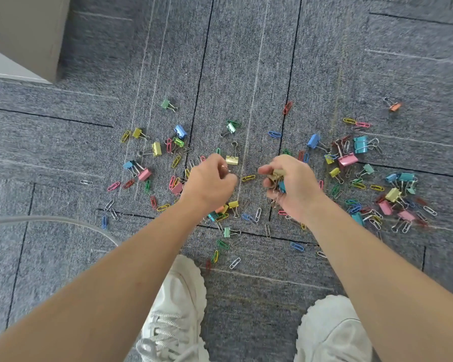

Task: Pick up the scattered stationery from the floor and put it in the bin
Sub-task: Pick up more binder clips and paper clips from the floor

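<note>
Gathering step, head view. My left hand (209, 181) hovers over the grey carpet (246, 61) with its fingers curled. A thin wire clip (224, 167) shows at the fingertips, and I judge it to be pinched there, though the grip itself is hidden. My right hand (290, 184), just beside it, is clenched around a bundle of binder clips (277, 177), gold and teal among them. The rest of the stationery lies scattered on the floor. A yellow paper clip (248, 177) sits between the hands, a gold binder clip (232, 160) just beyond the left hand, and a dense cluster around a pink binder clip (348, 160) to the right. More lies near my white shoes (178, 309). The bin is not in view. Most of the task appears to lie ahead. The next move calls for a fingertip pinch on the flat yellow clip. The right hand looks nearly full, so the bin must be found soon.
</note>
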Motion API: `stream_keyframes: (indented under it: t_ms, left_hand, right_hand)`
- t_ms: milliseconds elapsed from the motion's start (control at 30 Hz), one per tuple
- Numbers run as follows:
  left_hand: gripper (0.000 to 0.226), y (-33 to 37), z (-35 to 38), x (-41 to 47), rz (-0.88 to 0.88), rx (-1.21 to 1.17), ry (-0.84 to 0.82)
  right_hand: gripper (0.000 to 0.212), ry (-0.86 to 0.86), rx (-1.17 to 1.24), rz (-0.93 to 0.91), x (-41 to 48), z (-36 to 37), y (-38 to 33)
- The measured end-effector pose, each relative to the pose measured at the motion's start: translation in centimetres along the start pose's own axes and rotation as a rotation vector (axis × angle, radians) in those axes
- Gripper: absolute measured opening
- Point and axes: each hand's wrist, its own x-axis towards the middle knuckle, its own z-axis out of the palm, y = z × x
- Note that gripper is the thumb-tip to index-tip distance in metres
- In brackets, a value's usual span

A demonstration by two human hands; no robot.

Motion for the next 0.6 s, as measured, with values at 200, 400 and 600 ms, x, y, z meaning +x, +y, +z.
stream_keyframes:
  t_ms: [200, 400, 600]
  left_hand:
    - [0.009, 1.5, -0.5, 1.4, 0.014, -0.066, 0.119]
    - [0.037, 2.8, -1.0, 3.1, -0.038, 0.376, 0.204]
    - [0.037, 2.6, -0.5, 3.9, -0.158, 0.355, 0.170]
  right_hand:
    - [0.019, -0.195, 0.381, 0.133, -0.9, -0.2, 0.9]
    - [0.020, -0.152, -0.326, 0.069, -0.9, 0.5, 2.5]
    - [0.024, 0.048, -1.185, -0.259, -1.1, 2.5, 4.1]
